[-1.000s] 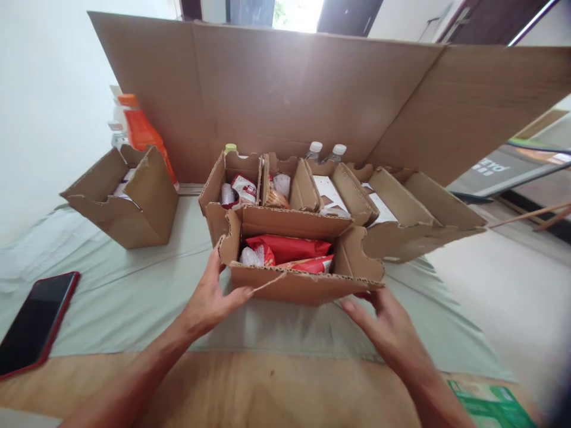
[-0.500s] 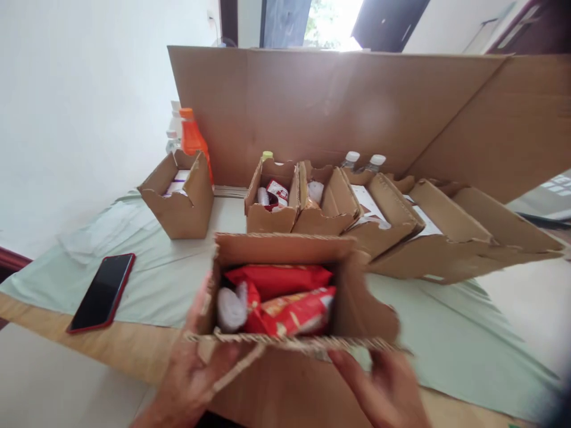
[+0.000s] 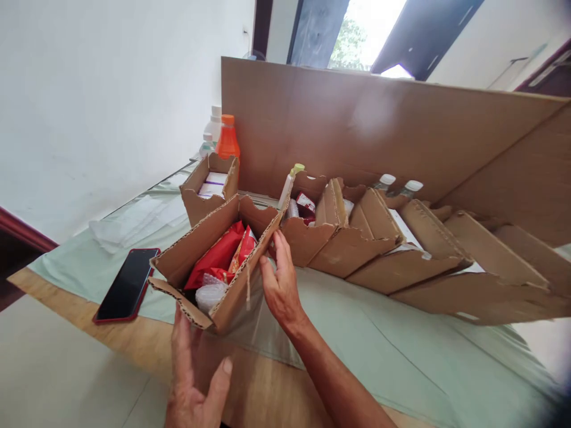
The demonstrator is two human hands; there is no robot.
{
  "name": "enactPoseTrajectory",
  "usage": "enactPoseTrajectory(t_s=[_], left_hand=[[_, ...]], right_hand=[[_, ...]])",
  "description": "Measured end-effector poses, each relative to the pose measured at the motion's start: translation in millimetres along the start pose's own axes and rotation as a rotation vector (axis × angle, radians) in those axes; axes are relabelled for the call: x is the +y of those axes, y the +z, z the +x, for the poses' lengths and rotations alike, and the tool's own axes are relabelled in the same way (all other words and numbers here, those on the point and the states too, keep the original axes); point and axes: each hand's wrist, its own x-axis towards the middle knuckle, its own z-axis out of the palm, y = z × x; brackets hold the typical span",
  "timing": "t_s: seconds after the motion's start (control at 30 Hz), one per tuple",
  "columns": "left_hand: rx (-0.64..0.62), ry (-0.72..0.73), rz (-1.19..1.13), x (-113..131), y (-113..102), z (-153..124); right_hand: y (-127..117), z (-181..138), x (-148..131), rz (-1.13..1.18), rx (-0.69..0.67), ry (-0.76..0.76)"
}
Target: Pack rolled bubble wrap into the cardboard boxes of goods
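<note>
A cardboard box stands on the cloth at the table's near side, turned at an angle. Inside lie red packets and a roll of clear bubble wrap. My right hand rests along the box's right wall, fingers stretched out flat near its upper far end. At the near end, my left hand has its fingers straight and its thumb spread apart. Its fingertips are at the box's near flap, partly hidden; whether they touch it I cannot tell.
A phone lies left of the box. Behind stands a small box of white packs, beside an orange bottle. Several cardboard boxes form a row at right, before a tall cardboard panel.
The box has moved left, turned lengthwise away from me and been lowered to the table. Both hands have loosened from their grip on its near wall. The view has shifted.
</note>
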Motion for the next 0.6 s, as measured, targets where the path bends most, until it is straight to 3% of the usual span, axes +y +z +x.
enactPoseTrajectory(t_s=[0.2,0.4,0.5,0.6], left_hand=[[-0.036,0.047,-0.044,-6,16,5],[-0.087,0.088,-0.09,8,57,13],[-0.106,0.069,-0.105,20,86,35],[-0.09,0.041,-0.096,28,116,76]], right_hand=[[10,-16,1,0.265,0.063,-0.08],[3,-35,50,0.23,0.109,0.235],[5,-45,75,0.231,0.111,0.298],[8,-49,85,0.262,0.106,0.323]])
